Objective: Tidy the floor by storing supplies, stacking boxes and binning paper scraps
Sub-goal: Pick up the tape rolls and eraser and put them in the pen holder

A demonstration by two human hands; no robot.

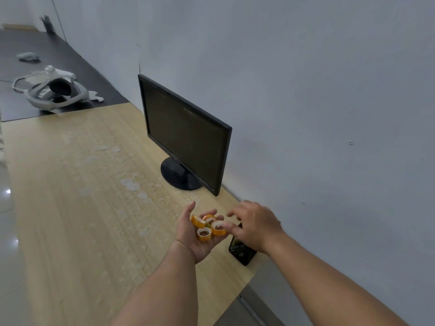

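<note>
Several small orange tape rolls (204, 234) lie in the upturned palm of my left hand (195, 243), whose fingers are loosely cupped around them over the wooden desk (82, 208). From the right, my right hand (256, 225) reaches in palm down with its fingers spread. Its fingertips touch the nearest tape roll (218, 228) and its thumb stays apart from that roll. A black mesh pen holder (242, 251) stands on the desk directly under my right hand, partly hidden by it.
A black monitor (186, 135) stands against the grey wall behind my hands. At the far left a white headset (54, 90) and a paper scrap (95, 96) lie on a dark desk (70, 60). The wooden desk's right end is just past the pen holder.
</note>
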